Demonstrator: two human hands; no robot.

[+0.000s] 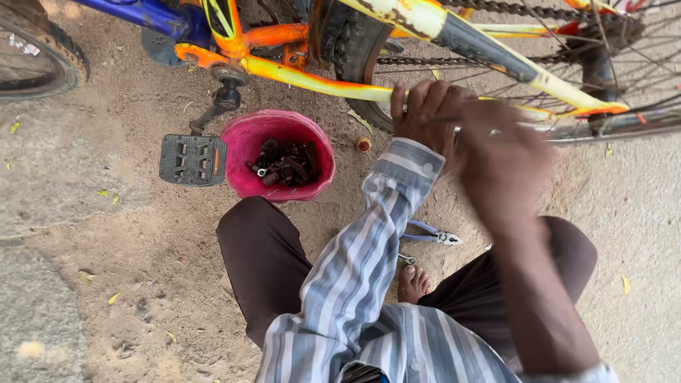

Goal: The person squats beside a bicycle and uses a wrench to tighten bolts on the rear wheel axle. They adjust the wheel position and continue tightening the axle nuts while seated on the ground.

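1. The left hand [425, 113] is raised ahead of the body, its back toward the camera, fingers [401, 99] curled forward and closed in a grip.
2. The left forearm, in a striped sleeve buttoned at the cuff, slants up from the lower middle toward that hand.
3. The right hand [500, 159] sits just beside the left, overlapping it, too blurred to read its fingers.
4. The right forearm is bare, rising from the lower right.
5. Both knees are bent wide apart, with one bare foot [413, 282] between them.

Sunlit sandy dirt ground [142, 284]
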